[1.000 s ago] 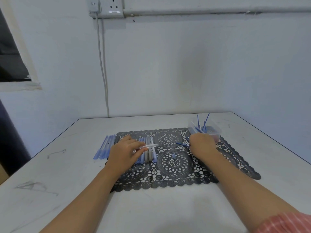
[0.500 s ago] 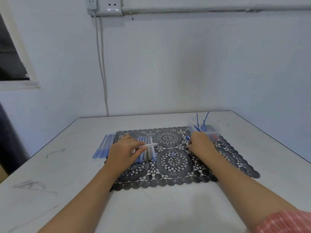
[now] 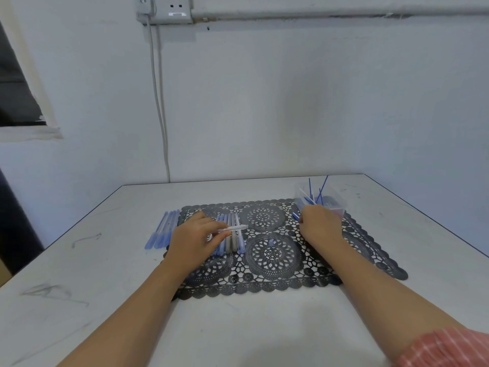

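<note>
Head view only, looking forward and down over a scuffed white table (image 3: 238, 327). Spread across its middle, a black lace-pattern plastic placemat (image 3: 272, 263).

Over the mat's left part, the left hand (image 3: 197, 237), thumb and fingers pinching a clear slim plastic pen barrel (image 3: 234, 228). Held level and pointing right, just above a row of blue and grey pens (image 3: 232, 241) lying side by side on the mat. Hard to count that row, with its near ends hidden under the hand.

Left of the mat, on bare table, a second row of about 5 pale blue capped pens (image 3: 161, 231), touching one another.

At the mat's far right corner, a clear rectangular plastic box (image 3: 337, 202) with thin blue ink refills (image 3: 310, 188) sticking up out of it. Remaining contents too blurred to name.

Just in front of the box, the right hand (image 3: 320, 225), back turned to the camera, fingers curled away out of sight. Poking out at its left edge, a short blue stub (image 3: 295, 216). Impossible to tell whether gripped or merely lying beside.

Between the 2 hands, on the mat, 1 small blue cap-like piece (image 3: 271, 243), too small to identify.

At bottom right, cut off by the frame, a pink striped sleeve (image 3: 444, 348).
</note>
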`<action>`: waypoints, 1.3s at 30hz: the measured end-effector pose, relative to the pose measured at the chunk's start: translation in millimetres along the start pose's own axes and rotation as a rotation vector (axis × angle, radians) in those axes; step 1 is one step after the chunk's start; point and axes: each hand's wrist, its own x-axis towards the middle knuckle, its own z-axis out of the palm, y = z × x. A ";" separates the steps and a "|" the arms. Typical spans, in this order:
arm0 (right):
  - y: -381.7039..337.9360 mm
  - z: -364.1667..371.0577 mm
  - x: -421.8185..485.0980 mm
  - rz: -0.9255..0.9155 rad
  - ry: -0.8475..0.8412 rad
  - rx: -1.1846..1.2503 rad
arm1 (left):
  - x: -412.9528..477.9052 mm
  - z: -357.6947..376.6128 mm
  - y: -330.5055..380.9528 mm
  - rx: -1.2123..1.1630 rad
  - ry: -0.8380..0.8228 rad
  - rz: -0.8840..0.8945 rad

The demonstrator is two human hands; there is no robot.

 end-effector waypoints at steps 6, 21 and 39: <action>0.5 -22.0 4.7 0.003 0.090 0.415 | 0.2 -1.0 0.8 -0.005 -0.019 -0.022; 32.7 -15.3 88.6 0.328 -0.060 0.498 | -0.4 0.5 -0.6 0.010 -0.102 -0.106; 30.7 -2.3 107.6 0.381 -0.046 0.505 | 0.8 4.8 -4.2 -0.084 -0.094 -0.103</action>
